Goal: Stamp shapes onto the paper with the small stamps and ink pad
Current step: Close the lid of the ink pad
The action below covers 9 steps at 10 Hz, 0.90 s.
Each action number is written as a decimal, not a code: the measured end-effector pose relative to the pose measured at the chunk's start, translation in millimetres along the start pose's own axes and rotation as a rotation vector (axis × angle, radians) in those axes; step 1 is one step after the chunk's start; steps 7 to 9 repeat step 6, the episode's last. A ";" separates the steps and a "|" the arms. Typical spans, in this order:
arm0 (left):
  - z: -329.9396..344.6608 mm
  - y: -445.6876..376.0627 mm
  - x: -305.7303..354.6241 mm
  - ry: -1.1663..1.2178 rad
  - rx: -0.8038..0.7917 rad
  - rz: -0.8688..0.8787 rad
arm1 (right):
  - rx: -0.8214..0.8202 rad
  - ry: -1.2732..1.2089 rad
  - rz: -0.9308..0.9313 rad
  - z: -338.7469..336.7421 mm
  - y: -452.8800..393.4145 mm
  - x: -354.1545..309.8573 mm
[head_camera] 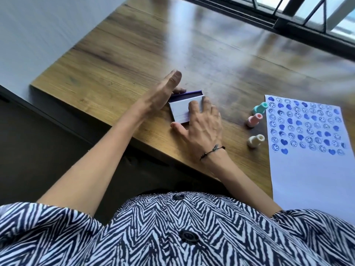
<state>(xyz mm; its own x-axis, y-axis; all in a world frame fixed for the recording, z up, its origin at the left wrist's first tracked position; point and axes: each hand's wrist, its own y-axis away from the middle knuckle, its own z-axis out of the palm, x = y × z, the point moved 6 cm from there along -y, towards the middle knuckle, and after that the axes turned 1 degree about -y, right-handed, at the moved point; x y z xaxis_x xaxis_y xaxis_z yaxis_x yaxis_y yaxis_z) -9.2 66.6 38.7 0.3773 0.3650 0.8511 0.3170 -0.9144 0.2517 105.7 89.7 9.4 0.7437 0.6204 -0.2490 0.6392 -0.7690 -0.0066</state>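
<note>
A small ink pad [180,110] with a white lid and a dark purple base lies on the wooden table [211,54]. My left hand [161,93] reaches along its left side, thumb raised, with a fingertip curled around its far edge. My right hand [201,127] lies on the lid with fingertips pressing down and the thumb at the near corner. Three small stamps lie to the right: teal [259,108], pink [254,120] and cream [255,140]. The white paper [307,179] next to them carries several rows of blue smiley and heart prints on its upper half.
The table's left and near edges run close to the ink pad, with dark floor below. A black window frame [288,18] borders the table's far right side. My striped shirt fills the bottom of the view.
</note>
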 end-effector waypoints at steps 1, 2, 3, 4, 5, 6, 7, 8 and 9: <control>1.1 -0.4 -1.7 0.025 -0.005 0.009 | -0.019 -0.002 0.007 -1.5 -6.8 -2.9; 0.6 -4.2 -6.8 0.039 0.006 0.001 | -0.039 0.007 0.026 -2.4 -13.2 -4.9; -0.2 -9.2 -11.8 0.065 0.026 0.006 | -0.051 0.010 0.026 -3.5 -19.3 -6.2; -0.3 -14.3 -17.9 0.105 0.030 -0.003 | -0.067 0.008 0.013 -3.7 -23.5 -9.2; 0.3 -19.6 -21.5 0.095 0.030 0.003 | -0.063 -0.008 0.004 -3.7 -26.8 -13.0; -2.1 -23.4 -20.2 0.056 0.048 0.020 | -0.097 -0.029 0.006 -4.2 -28.2 -13.2; -2.1 -23.4 -20.2 0.056 0.048 0.020 | -0.097 -0.029 0.006 -4.2 -28.2 -13.2; -2.1 -23.4 -20.2 0.056 0.048 0.020 | -0.097 -0.029 0.006 -4.2 -28.2 -13.2; -2.1 -23.4 -20.2 0.056 0.048 0.020 | -0.097 -0.029 0.006 -4.2 -28.2 -13.2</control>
